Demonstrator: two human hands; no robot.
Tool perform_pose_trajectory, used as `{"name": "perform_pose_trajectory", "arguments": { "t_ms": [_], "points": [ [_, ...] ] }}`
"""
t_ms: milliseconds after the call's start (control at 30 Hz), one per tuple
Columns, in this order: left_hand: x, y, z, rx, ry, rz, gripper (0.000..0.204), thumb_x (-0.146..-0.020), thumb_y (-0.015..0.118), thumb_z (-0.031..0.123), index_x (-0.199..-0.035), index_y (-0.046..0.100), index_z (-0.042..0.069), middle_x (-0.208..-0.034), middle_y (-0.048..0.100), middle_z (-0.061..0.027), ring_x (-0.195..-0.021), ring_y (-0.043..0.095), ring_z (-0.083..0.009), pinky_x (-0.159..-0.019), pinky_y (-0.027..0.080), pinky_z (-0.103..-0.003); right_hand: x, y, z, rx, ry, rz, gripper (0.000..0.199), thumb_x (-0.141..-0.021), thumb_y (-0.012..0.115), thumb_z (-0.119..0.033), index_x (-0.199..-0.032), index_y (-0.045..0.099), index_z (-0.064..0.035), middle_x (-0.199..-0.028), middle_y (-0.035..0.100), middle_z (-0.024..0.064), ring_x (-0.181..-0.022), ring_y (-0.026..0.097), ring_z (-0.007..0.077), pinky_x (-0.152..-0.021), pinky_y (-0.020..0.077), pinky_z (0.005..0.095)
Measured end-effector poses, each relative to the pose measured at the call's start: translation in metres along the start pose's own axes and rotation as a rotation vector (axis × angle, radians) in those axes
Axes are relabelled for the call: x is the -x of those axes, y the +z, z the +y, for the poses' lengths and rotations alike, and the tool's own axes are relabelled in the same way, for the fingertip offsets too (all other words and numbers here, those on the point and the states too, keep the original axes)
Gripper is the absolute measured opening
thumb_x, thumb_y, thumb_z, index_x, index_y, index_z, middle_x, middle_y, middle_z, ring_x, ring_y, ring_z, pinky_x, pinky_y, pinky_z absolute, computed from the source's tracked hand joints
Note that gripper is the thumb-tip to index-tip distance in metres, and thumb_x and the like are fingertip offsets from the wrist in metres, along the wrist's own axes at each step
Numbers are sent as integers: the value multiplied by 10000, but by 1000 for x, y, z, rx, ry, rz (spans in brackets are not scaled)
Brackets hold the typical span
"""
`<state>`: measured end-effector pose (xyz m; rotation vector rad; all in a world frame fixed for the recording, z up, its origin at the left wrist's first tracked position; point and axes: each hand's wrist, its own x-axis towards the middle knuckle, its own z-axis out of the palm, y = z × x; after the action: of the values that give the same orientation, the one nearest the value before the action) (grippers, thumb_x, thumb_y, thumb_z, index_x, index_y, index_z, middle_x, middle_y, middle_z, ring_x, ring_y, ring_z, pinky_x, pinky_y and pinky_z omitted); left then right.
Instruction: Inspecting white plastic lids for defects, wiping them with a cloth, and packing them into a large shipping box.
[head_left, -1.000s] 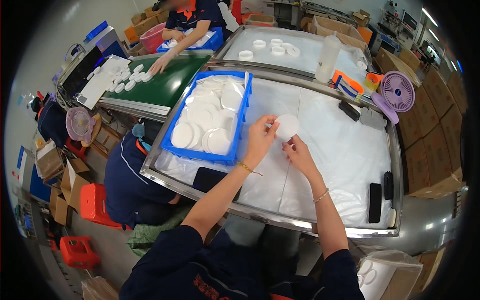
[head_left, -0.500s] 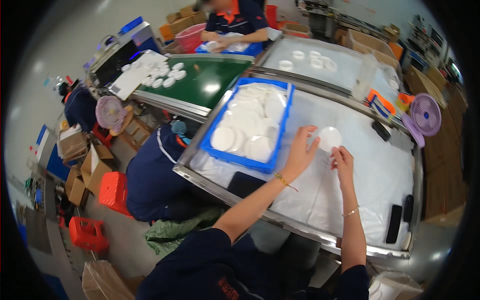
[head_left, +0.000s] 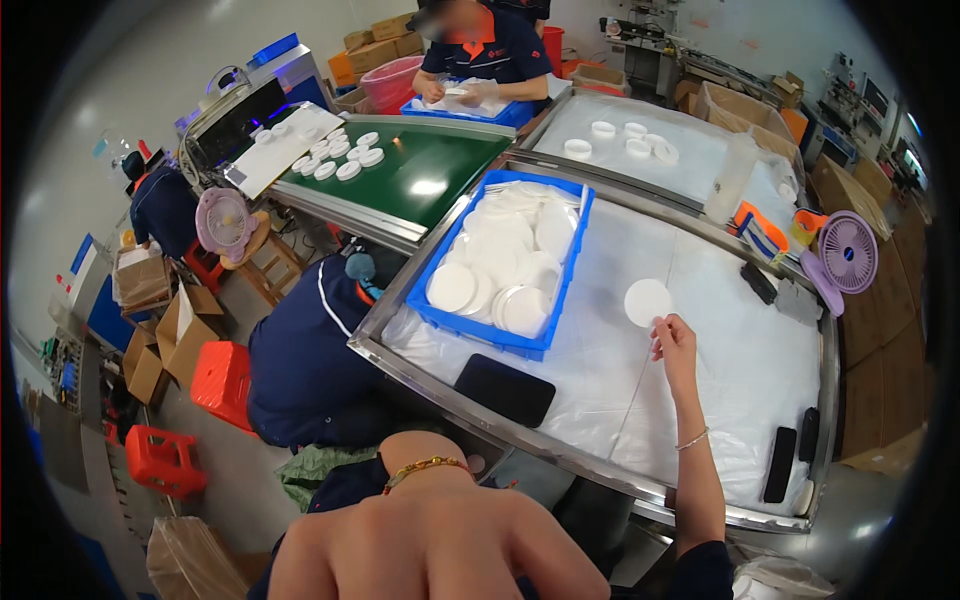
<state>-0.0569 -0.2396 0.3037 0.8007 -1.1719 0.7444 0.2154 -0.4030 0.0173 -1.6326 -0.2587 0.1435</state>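
Just beyond R hand (head_left: 675,345), which pinches its edge, sits wht disc (head_left: 648,301); L hand (head_left: 430,540) grip unclear.

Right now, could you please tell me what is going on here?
The right hand holds a white disc by its near edge at a plastic-covered table. The left hand is close to the camera, its fingertips out of view. A blue crate of similar discs sits on the table, with a black phone near it. Farther back, a co-worker handles white pieces.
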Motion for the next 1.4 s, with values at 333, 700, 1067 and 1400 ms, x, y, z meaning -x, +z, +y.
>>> {"name": "perform_pose_trajectory", "arguments": {
  "t_ms": [333, 700, 1067, 1400],
  "points": [
    [2, 15, -3, 123, -48, -9, 327, -733, 660, 6, -555, 450, 182, -578, 436, 41, -505, 402, -100, -429, 312, -244, 3, -1, -7, 21, -17, -4, 237, -967, 586, -202, -790, 575, -46, -693, 579, 3, -535, 510, 54, -446, 419, 215],
    [-8, 8, -36, 137, 54, -82, 255, -853, 636, 167, -608, 580, 205, -665, 542, 65, -626, 458, -107, -503, 362, -250, 2, -1, -3, 26, -41, -8, 222, -961, 596, -216, -817, 585, -48, -688, 590, 11, -536, 521, 61, -452, 431, 223],
    [28, -30, -56, 146, -342, -24, 323, -992, 511, 286, -727, 611, 133, -764, 618, -28, -720, 512, -152, -639, 406, -299, 2, -3, -3, 16, -16, -12, 231, -972, 581, -215, -804, 575, -56, -706, 583, 7, -557, 531, 58, -453, 442, 219],
    [191, -169, -233, -866, -932, 340, 394, -1040, 434, 389, -1250, 547, 75, -1192, 588, -78, -1091, 550, -199, -891, 459, -327, -2, -14, -2, -91, 6, 47, 226, -969, 594, -230, -833, 601, -49, -707, 598, 13, -556, 535, 63, -454, 454, 228]
  ]
}}
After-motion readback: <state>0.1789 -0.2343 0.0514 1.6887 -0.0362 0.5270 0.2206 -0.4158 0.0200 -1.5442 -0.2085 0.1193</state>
